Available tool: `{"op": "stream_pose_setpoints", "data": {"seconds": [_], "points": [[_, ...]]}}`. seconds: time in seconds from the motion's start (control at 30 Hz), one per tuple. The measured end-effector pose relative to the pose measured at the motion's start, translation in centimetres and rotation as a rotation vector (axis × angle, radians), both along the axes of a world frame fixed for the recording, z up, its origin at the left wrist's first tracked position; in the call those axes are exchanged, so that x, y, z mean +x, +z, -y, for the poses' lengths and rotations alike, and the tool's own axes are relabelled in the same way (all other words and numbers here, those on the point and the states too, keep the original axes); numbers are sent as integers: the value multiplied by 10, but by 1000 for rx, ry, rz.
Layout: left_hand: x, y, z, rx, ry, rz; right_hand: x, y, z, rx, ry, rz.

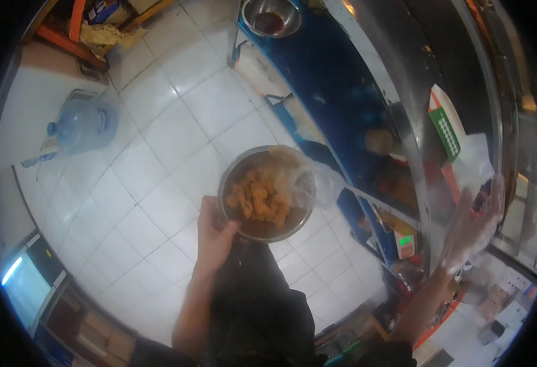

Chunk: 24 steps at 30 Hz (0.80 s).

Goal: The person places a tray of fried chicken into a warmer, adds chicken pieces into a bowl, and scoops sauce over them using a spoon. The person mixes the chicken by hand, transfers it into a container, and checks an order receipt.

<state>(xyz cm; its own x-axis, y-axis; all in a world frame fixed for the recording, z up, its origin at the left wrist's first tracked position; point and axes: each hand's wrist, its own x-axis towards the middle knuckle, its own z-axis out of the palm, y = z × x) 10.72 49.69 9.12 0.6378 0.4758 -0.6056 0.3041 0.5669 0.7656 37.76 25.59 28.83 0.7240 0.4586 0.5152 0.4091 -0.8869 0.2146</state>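
My left hand [214,235] grips the side of a round metal bowl [224,197], thumb over its rim. Golden-brown fried pieces of food [259,199] lie in the bowl. A crumpled clear plastic bag or glove [308,183] lies over its right side and hangs past the rim. To the right, my right hand [473,223] reaches up with its fingers stretched out, apparently inside a thin clear plastic glove. Close to its fingertips is a green, white and red box [447,131] with white, sheet-like material [475,158] beside it.
A blue-topped table [317,67] runs along the right, bearing another metal bowl [271,23] with dark red contents. Beside its lower end sits a scale with a green display [405,242]. A large water bottle [88,127] stands on the left of the white tiled floor [158,159].
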Motion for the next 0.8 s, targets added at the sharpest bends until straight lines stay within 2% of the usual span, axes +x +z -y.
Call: {"op": "stream_pose_setpoints", "data": {"seconds": [0.03,0.07,0.13,0.17,0.27,0.33,0.37,0.4,0.43,0.53,0.57,0.7,0.8], "points": [[9,2,-3,4,8,-15,-16,-6,-20,139,-63,-53],[20,5,-6,-22,11,-19,-27,-21,-25,589,155,-488],[35,1,-14,-49,11,-42,-43,-56,-49,584,346,-912],[38,-13,-12,-22,11,1,-52,-65,-68,129,313,-871],[65,-18,-25,-8,18,92,-41,-113,-117,254,364,-960],[68,-20,-35,-40,27,85,-39,-134,-135,454,313,-981],[70,-25,-42,1,20,57,-32,-133,-143,252,287,-932],[78,-29,-51,47,13,46,-28,-140,-151,245,296,-942],[86,-26,-60,-67,90,87,-23,-149,-158,238,300,-921],[88,-37,-85,-86,98,35,-10,-172,-181,178,328,-897],[90,-42,-94,-25,87,29,-7,-177,-193,153,334,-880],[108,-43,-137,-38,166,76,7,-178,-240,204,325,-953],[107,-52,-174,52,107,1,8,-183,-271,280,345,-1009]]}}
